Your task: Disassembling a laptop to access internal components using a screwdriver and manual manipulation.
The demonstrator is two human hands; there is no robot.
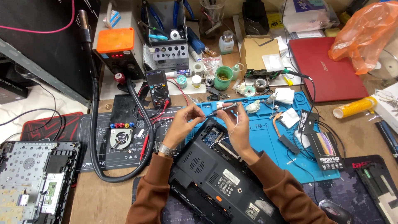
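My left hand (pixel 182 123) and my right hand (pixel 237 124) are raised together over an upturned black laptop base (pixel 215 174) that lies on the bench. Between their fingertips they hold a slim dark tool with a metal tip (pixel 222 108), roughly level. A thin white wire (pixel 233 128) hangs from it down toward the open corner of the laptop, where a circuit board (pixel 212 136) shows. Both sleeves are brown, and a metal watch sits on my left wrist.
A blue work mat (pixel 265 141) lies under the laptop. A multimeter (pixel 158 88), a small fan (pixel 121 137), a black hose (pixel 96 124), a soldering station (pixel 117 49), a red laptop (pixel 327 68), an orange bag (pixel 367 35) and a grey keyboard frame (pixel 33 178) surround it.
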